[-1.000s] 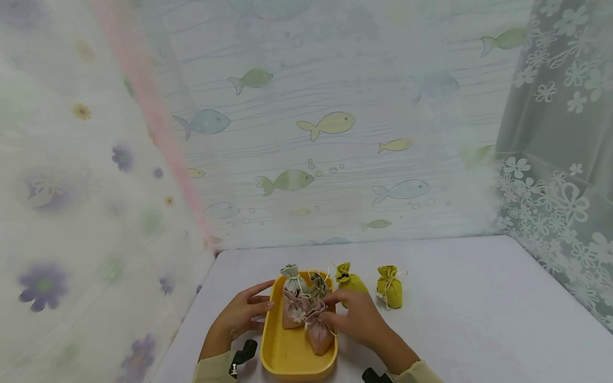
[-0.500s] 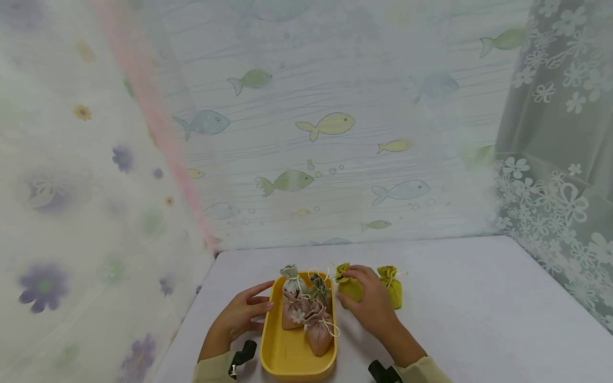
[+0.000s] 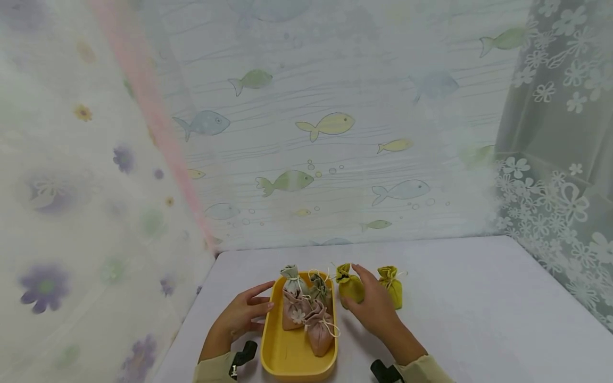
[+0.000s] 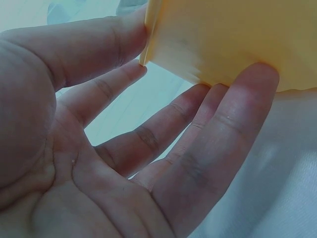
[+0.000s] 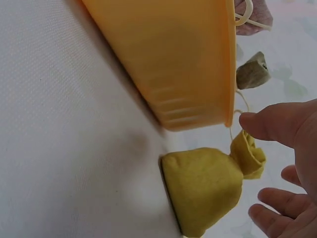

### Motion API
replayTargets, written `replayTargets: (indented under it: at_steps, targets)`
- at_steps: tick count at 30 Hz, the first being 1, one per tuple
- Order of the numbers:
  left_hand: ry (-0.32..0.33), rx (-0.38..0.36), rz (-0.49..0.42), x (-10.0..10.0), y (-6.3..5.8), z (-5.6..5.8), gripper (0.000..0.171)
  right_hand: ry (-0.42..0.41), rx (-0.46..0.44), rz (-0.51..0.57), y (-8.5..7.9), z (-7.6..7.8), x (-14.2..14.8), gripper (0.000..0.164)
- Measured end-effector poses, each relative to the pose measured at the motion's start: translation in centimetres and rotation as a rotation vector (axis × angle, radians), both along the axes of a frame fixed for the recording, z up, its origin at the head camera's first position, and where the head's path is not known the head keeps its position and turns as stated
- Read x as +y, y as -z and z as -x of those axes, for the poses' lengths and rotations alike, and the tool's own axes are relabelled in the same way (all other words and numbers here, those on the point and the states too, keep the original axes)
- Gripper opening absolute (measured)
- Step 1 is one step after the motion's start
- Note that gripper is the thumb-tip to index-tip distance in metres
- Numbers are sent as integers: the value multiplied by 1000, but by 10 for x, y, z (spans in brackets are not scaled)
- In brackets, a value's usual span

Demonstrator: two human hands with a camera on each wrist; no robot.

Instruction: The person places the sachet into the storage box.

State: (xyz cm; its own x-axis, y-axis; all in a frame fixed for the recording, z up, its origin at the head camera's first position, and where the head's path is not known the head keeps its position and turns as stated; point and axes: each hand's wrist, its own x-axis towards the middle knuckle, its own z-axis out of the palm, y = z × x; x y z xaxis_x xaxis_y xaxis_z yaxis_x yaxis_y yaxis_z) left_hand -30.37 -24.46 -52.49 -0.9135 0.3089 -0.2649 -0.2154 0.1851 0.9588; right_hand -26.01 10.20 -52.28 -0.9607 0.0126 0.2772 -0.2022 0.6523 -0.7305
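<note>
A yellow plastic tray (image 3: 286,357) holds several small drawstring pouches: a pale grey one (image 3: 290,272), an olive-grey one (image 3: 320,290) and two dusty-pink ones, the nearer pink pouch (image 3: 321,339) leaning by the right wall. My left hand (image 3: 239,315) rests its spread fingertips on the tray's left side, seen also on the yellow wall (image 4: 223,39) in the left wrist view. Right of the tray, my right hand (image 3: 375,308) reaches around a mustard-yellow pouch (image 3: 348,290), thumb and fingers apart. In the right wrist view this pouch (image 5: 203,183) stands on the table, the thumb close by its tied neck.
A second mustard-yellow pouch (image 3: 394,292) stands just behind my right hand. The table bears a white cloth (image 3: 479,308). Sheer curtains with fish (image 3: 330,123) and flower prints surround its back and sides.
My right hand has left the nearer pink pouch in the tray and moved right to the mustard-yellow pouch, its fingers spreading a little wider. My left hand stays at the tray.
</note>
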Motion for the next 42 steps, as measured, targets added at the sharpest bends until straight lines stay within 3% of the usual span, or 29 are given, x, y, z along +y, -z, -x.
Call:
replayTargets:
  at_steps: [27, 36, 42]
  targets:
    - [-19, -10, 1, 0, 1, 0, 75, 17, -3, -48, 6, 2, -4, 82]
    - [-35, -14, 17, -1, 2, 0, 74, 77, -24, -29, 6, 5, -3, 88]
    - [-28, -11, 14, 0, 2, 0, 75, 104, -32, -37, 3, 5, -1, 79]
